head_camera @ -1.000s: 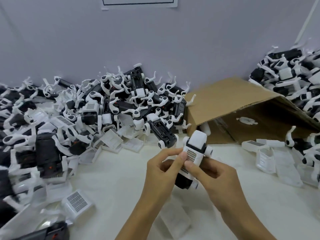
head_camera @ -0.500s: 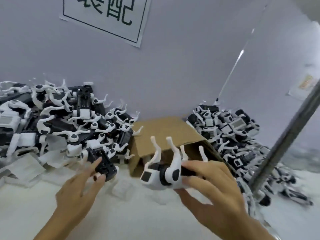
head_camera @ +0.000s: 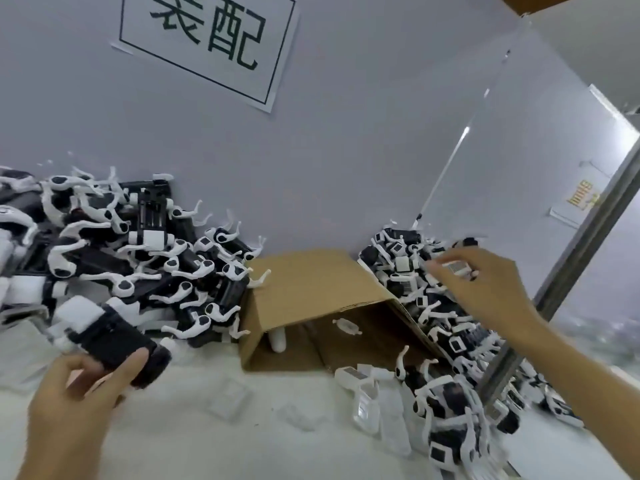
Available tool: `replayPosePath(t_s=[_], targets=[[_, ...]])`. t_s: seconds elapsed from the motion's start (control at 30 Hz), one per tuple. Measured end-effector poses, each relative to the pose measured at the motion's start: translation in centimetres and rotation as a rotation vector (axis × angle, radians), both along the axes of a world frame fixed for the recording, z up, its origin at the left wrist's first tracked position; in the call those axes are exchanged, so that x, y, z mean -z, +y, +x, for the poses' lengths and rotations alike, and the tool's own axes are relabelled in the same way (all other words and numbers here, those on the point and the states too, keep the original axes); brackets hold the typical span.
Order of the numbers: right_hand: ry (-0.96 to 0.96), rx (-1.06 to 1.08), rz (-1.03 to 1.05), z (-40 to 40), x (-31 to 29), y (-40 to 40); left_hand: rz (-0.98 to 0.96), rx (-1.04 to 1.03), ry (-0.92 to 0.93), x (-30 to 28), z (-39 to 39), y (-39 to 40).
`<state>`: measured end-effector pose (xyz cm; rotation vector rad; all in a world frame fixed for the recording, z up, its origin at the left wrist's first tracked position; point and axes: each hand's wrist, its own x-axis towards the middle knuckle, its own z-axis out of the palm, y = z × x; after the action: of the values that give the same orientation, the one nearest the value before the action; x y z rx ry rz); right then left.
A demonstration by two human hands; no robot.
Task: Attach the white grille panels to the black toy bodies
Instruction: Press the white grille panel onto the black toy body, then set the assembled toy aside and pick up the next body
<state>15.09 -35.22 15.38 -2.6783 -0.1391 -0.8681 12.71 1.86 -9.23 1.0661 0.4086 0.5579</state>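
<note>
- The left hand (head_camera: 74, 386) is nearest, low on the left above the bench (head_camera: 194, 445). Its grip is grasping a black body (head_camera: 114, 337) that has a white part at its far end. A second ago both hands worked together on one toy in the middle; now this hand has taken a new body from the edge of the left pile (head_camera: 114, 258).
- Loose clear and white panels (head_camera: 230, 400) lie on the bench between the hands, and more lie at the right, beside the box. I cannot tell which of them are grilles, because the picture is blurred.
- The box (head_camera: 311, 289) lies on its side in the middle, open toward the person, with a few small white parts inside.
- The right hand (head_camera: 485, 289) is farther, stretched over the right pile (head_camera: 433, 306). Half a second ago it carried the toy with its grille on; now a small blurred piece with a grille shows just at its fingertips (head_camera: 440, 268). Whether the grip is grasping it or has released it, I cannot tell.
- My judgement: one toy is finished and goes to the right pile, and the next cycle begins. The new body is ready, but it has not yet its grille; the right hand must come back and take one panel from the bench.
</note>
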Motion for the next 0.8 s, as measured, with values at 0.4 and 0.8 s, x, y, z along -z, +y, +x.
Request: replayPosePath(t_s=[0.4,0.8], targets=[[0.554,-0.542,0.813,-5.9,20.2,19.0,0.011,0.320,-0.001,-2.4,-3.2,-1.3],[0.529,-0.612,0.867,-7.7,24.0,20.6,-0.052,0.399,0.127,-3.5,-4.4,-0.7]])
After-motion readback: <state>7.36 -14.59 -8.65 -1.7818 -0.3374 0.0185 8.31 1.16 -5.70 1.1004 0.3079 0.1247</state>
